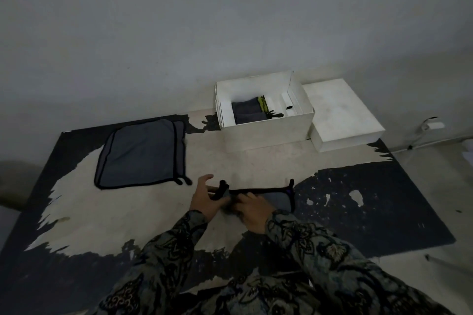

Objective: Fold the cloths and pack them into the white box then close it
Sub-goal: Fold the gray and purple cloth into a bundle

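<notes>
1. Step in hand: folding. The person works a small grey cloth with black trim (277, 198) on the worn mat (358, 212), directly in front of them.
2. Left hand (207, 199): thumb and fingers are spread; the palm meets the left end of the cloth, where a black loop sticks up. Whether any finger pinches fabric I cannot tell; the light is dim and the hands overlap.
3. Right hand (252, 208): lies on top of the cloth, fingers bent down into the fabric, apparently pressing or gathering a fold. A true pinch is not visible from here.
4. The cloth looks already reduced to a narrow bundle; only its right part, with a black edge, shows past the right hand.
5. Still waiting: a stack of flat grey cloths (140, 153), unfolded, well apart to the left on the mat.
6. The white box (266, 130) stands open beyond the hands, near the wall. Inside lies at least one folded grey cloth (247, 110) with something yellow and black beside it.
7. The white lid (340, 112) rests just beside the box on its right, touching or nearly so.
8. Judgement: task is partway through; some packed, one in hand, more to fold.
9. Next move, as I read it: finish the crease, keep the bundle from springing open, carry it forward and set it on or beside the packed cloth. The lid goes on only after the left stack is done.
</notes>
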